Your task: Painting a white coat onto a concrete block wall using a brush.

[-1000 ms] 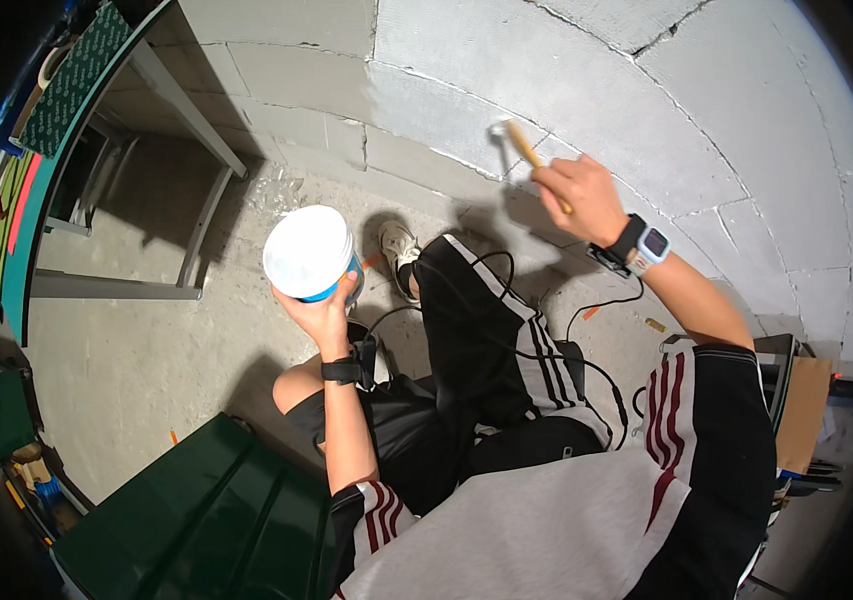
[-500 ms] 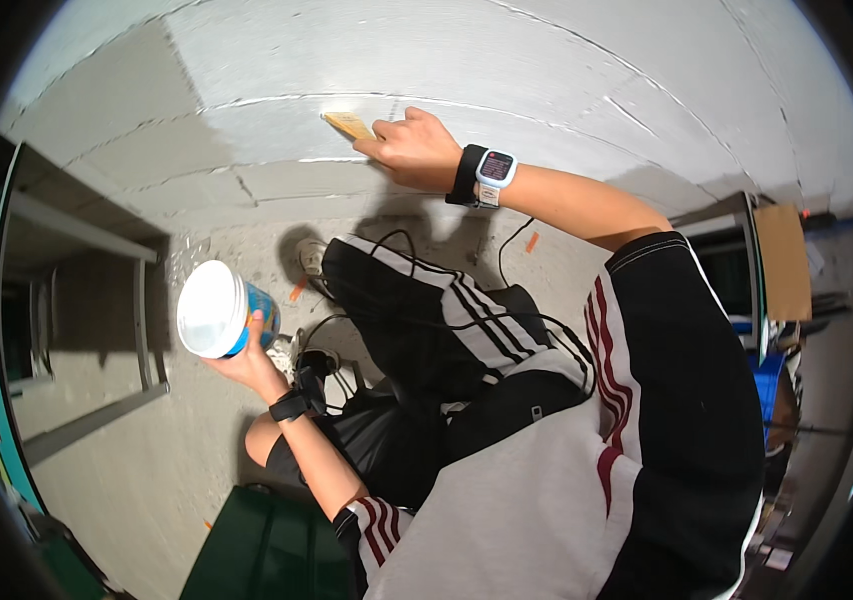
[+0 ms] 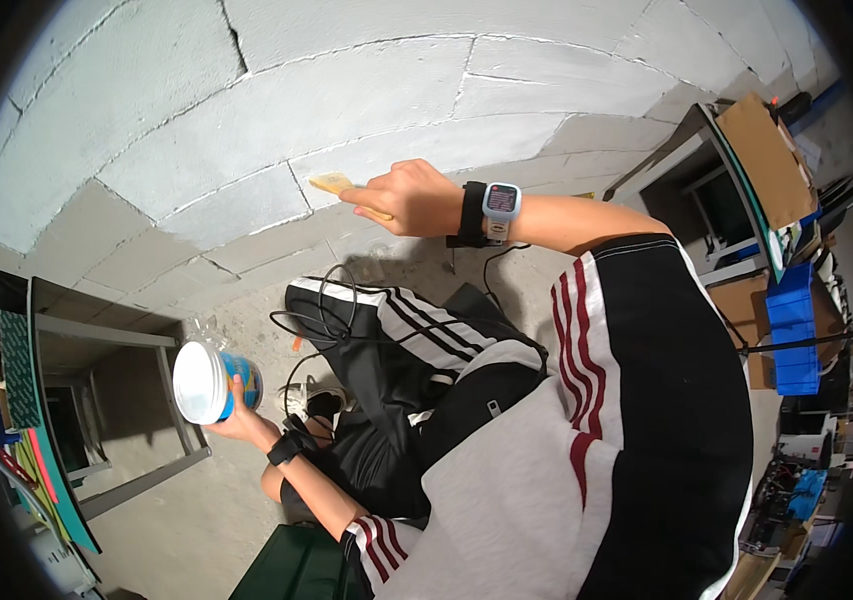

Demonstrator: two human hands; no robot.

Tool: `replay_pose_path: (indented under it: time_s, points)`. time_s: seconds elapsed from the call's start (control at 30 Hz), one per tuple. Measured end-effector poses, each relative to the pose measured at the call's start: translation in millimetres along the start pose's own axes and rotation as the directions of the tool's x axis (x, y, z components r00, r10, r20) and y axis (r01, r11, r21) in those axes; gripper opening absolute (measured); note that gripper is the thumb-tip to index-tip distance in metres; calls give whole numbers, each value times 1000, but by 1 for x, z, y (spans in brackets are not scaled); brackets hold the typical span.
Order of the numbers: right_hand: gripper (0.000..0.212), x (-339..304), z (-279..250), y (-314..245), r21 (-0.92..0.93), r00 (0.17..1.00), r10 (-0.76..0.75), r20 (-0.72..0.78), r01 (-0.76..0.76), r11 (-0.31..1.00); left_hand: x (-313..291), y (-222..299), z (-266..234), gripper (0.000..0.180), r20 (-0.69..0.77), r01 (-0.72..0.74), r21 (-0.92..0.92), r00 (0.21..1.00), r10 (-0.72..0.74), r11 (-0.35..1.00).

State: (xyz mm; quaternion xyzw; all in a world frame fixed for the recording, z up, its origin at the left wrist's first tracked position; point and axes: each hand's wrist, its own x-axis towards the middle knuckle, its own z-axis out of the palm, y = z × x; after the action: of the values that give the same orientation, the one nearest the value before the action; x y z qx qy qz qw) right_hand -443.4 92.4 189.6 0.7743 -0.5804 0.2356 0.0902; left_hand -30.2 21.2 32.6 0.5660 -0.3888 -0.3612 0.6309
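Observation:
My right hand point(image 3: 417, 197) is closed round the handle of a flat paintbrush point(image 3: 332, 184) with a pale yellow end. The brush points left, close to the block wall point(image 3: 367, 90), which has bright white areas beside duller grey ones; I cannot tell whether its tip touches. Low on the left, my left hand point(image 3: 240, 418) grips a round plastic bucket point(image 3: 204, 384) with a blue label. The bucket tilts, its white round end facing left; whether that end is a lid or white contents is unclear.
A grey metal frame with a green top point(image 3: 67, 470) stands left, and another frame point(image 3: 672, 165) with cardboard stands right. Blue bins point(image 3: 794, 330) sit at the far right. A black cable point(image 3: 332, 320) loops over my leg. Under me is a dark green seat point(image 3: 292, 565).
My view has swung, showing more wall and the right-hand shelves. My right hand with the brush now appears lower in view. The bucket stays in my left hand.

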Motion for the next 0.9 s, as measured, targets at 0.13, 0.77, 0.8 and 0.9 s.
replay_pose_path:
  time_s: [0.13, 0.77, 0.8, 0.9]
  points:
    - [16, -5, -1, 6, 77, 996, 4, 93, -11, 997, -22, 48, 2, 91, 20, 15, -25, 1000, -14, 1000]
    - [31, -34, 33, 32, 126, 955, 28, 295, -68, 990, -107, 136, -68, 65, -24, -113, -13, 993, 113, 994]
    - [31, -32, 36, 30, 145, 952, -6, 306, -40, 989, -109, 135, -74, 62, -37, -93, -44, 995, 91, 995]
    - [33, -22, 49, 35, 172, 938, 18, 346, -82, 982, -108, 126, -81, 60, -73, -83, -40, 994, 80, 996]
